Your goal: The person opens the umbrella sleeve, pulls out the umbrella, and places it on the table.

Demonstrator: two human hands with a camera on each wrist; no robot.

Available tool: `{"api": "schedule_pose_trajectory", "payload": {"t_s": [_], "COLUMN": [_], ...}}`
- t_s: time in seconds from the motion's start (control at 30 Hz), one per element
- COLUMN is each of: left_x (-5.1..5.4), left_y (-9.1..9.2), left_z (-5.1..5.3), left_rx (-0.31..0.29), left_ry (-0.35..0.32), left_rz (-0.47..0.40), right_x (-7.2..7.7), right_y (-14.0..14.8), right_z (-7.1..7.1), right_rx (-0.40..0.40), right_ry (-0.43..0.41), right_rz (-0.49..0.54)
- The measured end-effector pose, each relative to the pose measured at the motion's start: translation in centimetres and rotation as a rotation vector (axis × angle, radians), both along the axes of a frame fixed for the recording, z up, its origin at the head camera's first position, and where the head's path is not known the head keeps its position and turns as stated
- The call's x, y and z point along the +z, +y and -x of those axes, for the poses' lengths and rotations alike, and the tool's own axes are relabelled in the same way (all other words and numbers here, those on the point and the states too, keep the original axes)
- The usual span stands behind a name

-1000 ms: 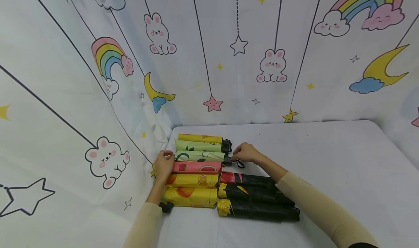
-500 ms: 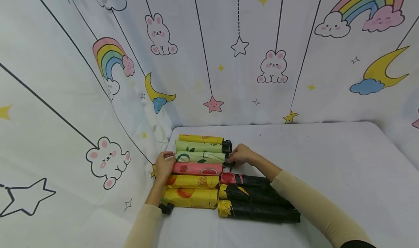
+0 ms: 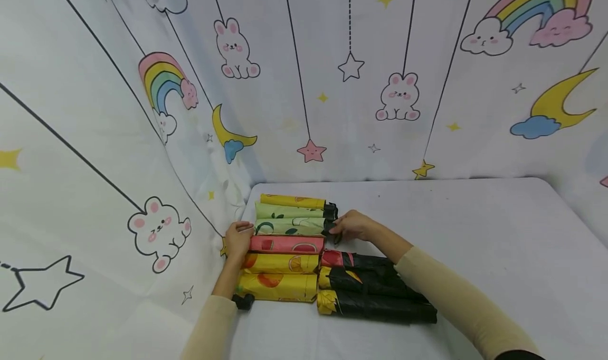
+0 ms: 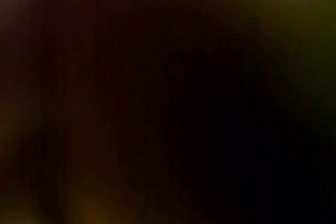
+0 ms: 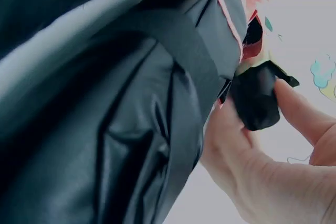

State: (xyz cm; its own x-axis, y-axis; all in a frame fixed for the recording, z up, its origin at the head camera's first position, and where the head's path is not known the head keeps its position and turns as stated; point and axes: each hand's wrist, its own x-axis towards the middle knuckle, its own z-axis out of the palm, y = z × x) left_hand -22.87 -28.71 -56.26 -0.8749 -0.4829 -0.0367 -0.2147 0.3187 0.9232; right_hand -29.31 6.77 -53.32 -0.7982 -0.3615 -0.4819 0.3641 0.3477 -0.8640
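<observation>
Folded umbrellas lie in a column on the table. My left hand [image 3: 239, 241] rests at the left ends of a pale green leaf-patterned umbrella [image 3: 290, 226] and the pink watermelon one [image 3: 287, 244], fingers pointing right. At the other end of that green umbrella, my right hand [image 3: 353, 226] pinches its black handle [image 3: 329, 226]. The right wrist view shows the handle [image 5: 255, 95] between thumb and fingers of the right hand [image 5: 262, 166]. The left wrist view is almost black and shows nothing clear.
Above lie another green umbrella [image 3: 290, 211] and a yellow one [image 3: 292, 201]. Below are two yellow umbrellas [image 3: 280, 263], [image 3: 280, 287]. Several black ones [image 3: 380, 306] lie at lower right, under and beside the right forearm. A patterned curtain [image 3: 285, 85] rises behind the white table [image 3: 475, 244].
My right hand has shifted slightly left onto the black handle, and the strap loop seen earlier is now mostly hidden by the fingers. My left hand has stayed at the left ends.
</observation>
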Motion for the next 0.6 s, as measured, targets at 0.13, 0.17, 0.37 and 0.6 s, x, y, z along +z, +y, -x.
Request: {"api": "schedule_pose_trajectory", "payload": {"t_s": [0.13, 0.17, 0.37, 0.6], "left_x": [0.0, 0.0, -0.3, -0.3], "left_y": [0.0, 0.0, 0.1, 0.1], "left_z": [-0.1, 0.0, 0.1, 0.0], "left_rx": [0.043, 0.054, 0.127, 0.164], "left_ry": [-0.011, -0.008, 0.014, 0.053], "left_rz": [-0.005, -0.016, -0.111, -0.169], "right_x": [-0.3, -0.3, 0.2, 0.9], "right_y": [-0.1, -0.1, -0.3, -0.6], "right_z": [0.2, 0.1, -0.2, -0.6], "right_rx": [-0.025, -0.033, -0.128, -0.138], "right_ry": [-0.071, -0.072, -0.05, 0.013], "right_rz": [0.101, 0.107, 0.144, 0.174]}}
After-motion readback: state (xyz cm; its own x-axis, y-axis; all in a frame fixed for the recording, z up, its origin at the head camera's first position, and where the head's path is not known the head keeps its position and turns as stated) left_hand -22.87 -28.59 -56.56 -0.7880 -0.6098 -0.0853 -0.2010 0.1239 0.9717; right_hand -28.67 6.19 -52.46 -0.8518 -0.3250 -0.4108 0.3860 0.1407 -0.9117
